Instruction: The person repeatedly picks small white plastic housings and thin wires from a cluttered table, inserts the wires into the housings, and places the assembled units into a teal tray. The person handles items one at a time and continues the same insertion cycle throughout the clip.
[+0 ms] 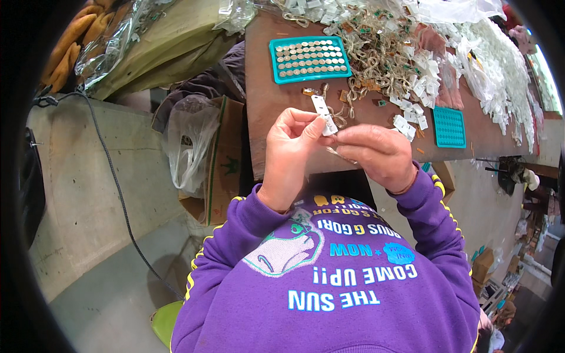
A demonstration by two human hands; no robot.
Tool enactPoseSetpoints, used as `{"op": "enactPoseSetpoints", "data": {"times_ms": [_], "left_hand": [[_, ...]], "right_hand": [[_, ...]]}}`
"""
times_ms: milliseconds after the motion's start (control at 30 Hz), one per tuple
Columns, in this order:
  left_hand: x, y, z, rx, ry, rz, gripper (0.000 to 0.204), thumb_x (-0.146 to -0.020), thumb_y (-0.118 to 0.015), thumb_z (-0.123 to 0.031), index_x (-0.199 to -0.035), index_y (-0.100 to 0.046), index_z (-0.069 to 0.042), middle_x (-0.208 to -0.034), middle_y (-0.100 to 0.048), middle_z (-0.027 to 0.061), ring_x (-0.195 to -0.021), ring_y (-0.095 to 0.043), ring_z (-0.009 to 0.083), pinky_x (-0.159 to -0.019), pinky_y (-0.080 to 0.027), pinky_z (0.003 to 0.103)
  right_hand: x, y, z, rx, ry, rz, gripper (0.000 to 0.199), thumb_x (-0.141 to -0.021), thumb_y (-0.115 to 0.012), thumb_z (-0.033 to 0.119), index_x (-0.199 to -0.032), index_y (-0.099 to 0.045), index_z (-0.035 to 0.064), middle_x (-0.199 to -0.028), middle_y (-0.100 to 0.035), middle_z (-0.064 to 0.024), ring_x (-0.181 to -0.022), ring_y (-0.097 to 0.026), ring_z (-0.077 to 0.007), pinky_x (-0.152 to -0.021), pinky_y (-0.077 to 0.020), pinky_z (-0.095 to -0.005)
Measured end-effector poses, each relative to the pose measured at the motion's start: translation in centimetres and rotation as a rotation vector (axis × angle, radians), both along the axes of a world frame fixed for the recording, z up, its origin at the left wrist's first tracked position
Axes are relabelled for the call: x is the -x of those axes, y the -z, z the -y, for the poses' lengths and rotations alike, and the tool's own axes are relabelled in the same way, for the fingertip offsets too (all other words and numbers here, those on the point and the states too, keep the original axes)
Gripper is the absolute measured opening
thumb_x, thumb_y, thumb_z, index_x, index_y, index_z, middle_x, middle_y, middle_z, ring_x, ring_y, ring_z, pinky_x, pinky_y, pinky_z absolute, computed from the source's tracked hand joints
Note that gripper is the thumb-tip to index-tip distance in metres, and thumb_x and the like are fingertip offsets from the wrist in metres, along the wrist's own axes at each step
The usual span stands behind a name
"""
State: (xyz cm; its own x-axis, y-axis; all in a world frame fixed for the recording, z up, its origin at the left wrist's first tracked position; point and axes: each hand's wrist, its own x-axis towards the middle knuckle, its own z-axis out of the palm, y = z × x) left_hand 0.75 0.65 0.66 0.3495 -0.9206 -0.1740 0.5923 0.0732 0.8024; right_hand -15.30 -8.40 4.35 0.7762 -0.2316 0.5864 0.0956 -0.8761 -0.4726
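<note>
My left hand (291,138) is closed in a pinch, thumb and fingers on a small narrow white plastic piece (322,110) with dark slots, held tilted above the table's near edge. My right hand (379,150) is closed too, its fingertips pressed together at the lower end of the white piece. What lies between those fingertips is hidden; a thin pale strand shows just below them. Beyond my hands stands a teal tray (311,77) with rows of round silver discs. Tangled pale cords (376,65) with small orange and green parts are heaped beside it.
On the brown table (259,117), small white plastic pieces (406,126) lie near a second teal tray (449,127). A large white heap (500,65) covers the far right. Left of the table stands a cardboard box (225,162) with a clear plastic bag (189,141). A black cable (112,153) hangs at left.
</note>
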Motion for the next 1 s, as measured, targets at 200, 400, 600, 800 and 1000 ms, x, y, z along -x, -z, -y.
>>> {"op": "enactPoseSetpoints", "data": {"times_ms": [200, 400, 600, 800, 1000], "left_hand": [[0.0, 0.2, 0.3, 0.099, -0.072, 0.196, 0.010, -0.092, -0.064, -0.002, -0.096, -0.055, -0.002, -0.091, -0.067, 0.0080, -0.080, -0.065, 0.0122, -0.075, -0.053, 0.025], [0.4, 0.1, 0.2, 0.139, -0.108, 0.252, 0.011, -0.092, -0.064, -0.001, -0.096, -0.054, -0.002, -0.090, -0.067, 0.0086, -0.078, -0.065, 0.0120, -0.069, -0.053, 0.025], [0.2, -0.2, 0.2, 0.065, -0.053, 0.177, 0.012, -0.093, -0.063, -0.005, -0.095, -0.053, -0.001, -0.085, -0.067, 0.0111, -0.072, -0.066, 0.0144, -0.066, -0.054, 0.027], [0.3, 0.0, 0.3, 0.037, -0.015, 0.138, 0.013, -0.094, -0.064, -0.007, -0.095, -0.052, -0.001, -0.084, -0.067, 0.0114, -0.071, -0.066, 0.0147, -0.066, -0.054, 0.027], [0.8, 0.8, 0.4, 0.072, -0.050, 0.108, 0.012, -0.093, -0.064, -0.004, -0.095, -0.052, -0.002, -0.087, -0.067, 0.0112, -0.072, -0.065, 0.0144, -0.067, -0.055, 0.027]], "right_hand": [[0.3, -0.5, -1.5, -1.050, 0.278, 0.015, 0.016, -0.093, -0.060, 0.008, -0.107, -0.059, -0.0007, -0.097, -0.065, -0.0049, -0.088, -0.062, -0.0099, -0.079, -0.0492, -0.0239], [-2.1, 1.2, -3.1, -1.015, 0.423, 0.019, 0.015, -0.085, -0.072, 0.006, -0.092, -0.059, 0.0016, -0.080, -0.064, 0.0009, -0.074, -0.058, -0.0028, -0.066, -0.0471, -0.0199], [-2.2, 1.2, -2.9, -1.040, 0.444, -0.030, 0.010, -0.088, -0.068, 0.004, -0.091, -0.059, 0.0006, -0.080, -0.066, -0.0029, -0.074, -0.063, -0.0067, -0.065, -0.0495, -0.0204], [-1.9, 1.1, -2.9, -1.000, 0.482, -0.098, 0.009, -0.090, -0.066, 0.004, -0.091, -0.058, -0.0002, -0.081, -0.067, -0.0051, -0.074, -0.065, -0.0091, -0.067, -0.0512, -0.0212], [-2.6, 2.1, -2.8, -1.052, 0.481, 0.048, 0.010, -0.087, -0.070, 0.006, -0.084, -0.061, 0.0012, -0.073, -0.067, -0.0024, -0.067, -0.063, -0.0057, -0.058, -0.0480, -0.0204]]}}
